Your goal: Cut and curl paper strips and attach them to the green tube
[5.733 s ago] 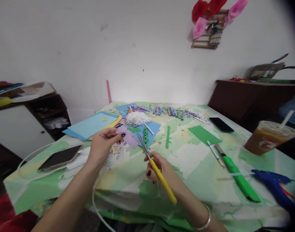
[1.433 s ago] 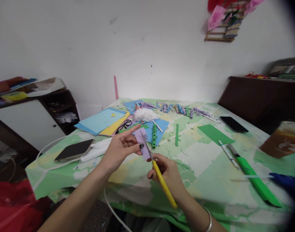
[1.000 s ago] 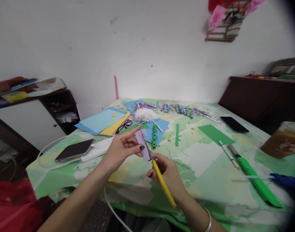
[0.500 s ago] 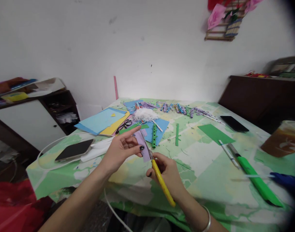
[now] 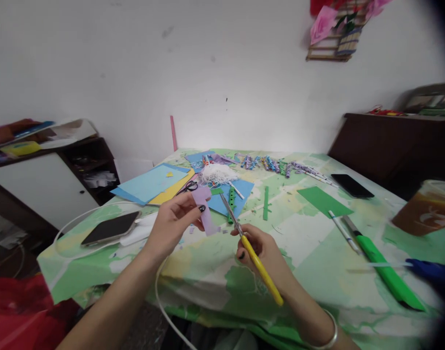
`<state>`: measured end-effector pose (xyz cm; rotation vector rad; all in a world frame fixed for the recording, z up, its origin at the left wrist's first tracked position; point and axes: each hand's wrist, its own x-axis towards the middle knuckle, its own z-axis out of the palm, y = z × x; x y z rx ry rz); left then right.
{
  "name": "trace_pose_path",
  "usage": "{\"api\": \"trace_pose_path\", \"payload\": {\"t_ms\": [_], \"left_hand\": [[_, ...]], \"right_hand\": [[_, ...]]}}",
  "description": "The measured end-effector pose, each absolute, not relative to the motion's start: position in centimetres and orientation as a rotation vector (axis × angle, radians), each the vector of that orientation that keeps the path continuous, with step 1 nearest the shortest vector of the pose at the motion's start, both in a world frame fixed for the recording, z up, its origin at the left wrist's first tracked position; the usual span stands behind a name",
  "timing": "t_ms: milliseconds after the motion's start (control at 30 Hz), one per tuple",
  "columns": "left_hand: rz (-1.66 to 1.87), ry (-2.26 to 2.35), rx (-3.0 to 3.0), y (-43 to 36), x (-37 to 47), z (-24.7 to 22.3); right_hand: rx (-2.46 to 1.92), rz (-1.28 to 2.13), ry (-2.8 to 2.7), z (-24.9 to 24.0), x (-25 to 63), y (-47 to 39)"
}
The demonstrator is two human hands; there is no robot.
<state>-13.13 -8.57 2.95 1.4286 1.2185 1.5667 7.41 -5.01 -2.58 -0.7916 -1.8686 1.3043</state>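
My left hand (image 5: 179, 214) pinches a piece of purple paper (image 5: 207, 218) between thumb and fingers; the piece has a narrow strip hanging down and a tab at its lower end. In my right hand (image 5: 259, 243) are scissors with yellow handles (image 5: 261, 270). Their blades point up and to the left, apart from the paper. Beyond the blades lies a rolled green paper tube with holes (image 5: 231, 204). A flat green paper strip (image 5: 265, 203) rests to its right. Small purple scraps (image 5: 224, 231) show on the tablecloth below the paper.
Blue paper sheets (image 5: 153, 182), black glasses (image 5: 189, 186) and white string (image 5: 218, 174) lie behind my left hand. A phone (image 5: 111, 227) is at left. On the right are green paper (image 5: 324, 201), a green cutter (image 5: 388, 272), another phone (image 5: 351, 185) and a drink cup (image 5: 428, 209).
The scissors have pulled away from the purple paper, down and to the right. My left hand has shifted slightly left, and the paper now shows a cut-out along its side.
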Motion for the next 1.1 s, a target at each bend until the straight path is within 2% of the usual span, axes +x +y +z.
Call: {"api": "trace_pose_path", "payload": {"t_ms": [300, 500, 733, 1000, 1100], "left_hand": [[1.554, 1.239, 1.51, -9.2, -11.0, 3.1], [1.49, 1.192, 1.568, -9.3, -10.6, 2.8], [1.348, 1.18, 1.539, -9.0, -10.0, 2.2], [1.691, 1.166, 1.27, -8.2, -9.4, 1.9], [1.7, 1.175, 1.26, -8.2, -8.9, 2.6]], "right_hand": [[-0.617, 1.48, -1.638, -2.2, 6.8, -7.1], [-0.76, 1.513, -1.369, -0.4, 5.8, -6.0], [-0.621, 1.485, -1.231, 1.5, 4.6, -4.6], [-0.747, 1.371, -1.544, -0.5, 6.6, -7.0], [-0.803, 1.32, -1.709, -1.1, 7.2, -7.7]]}}
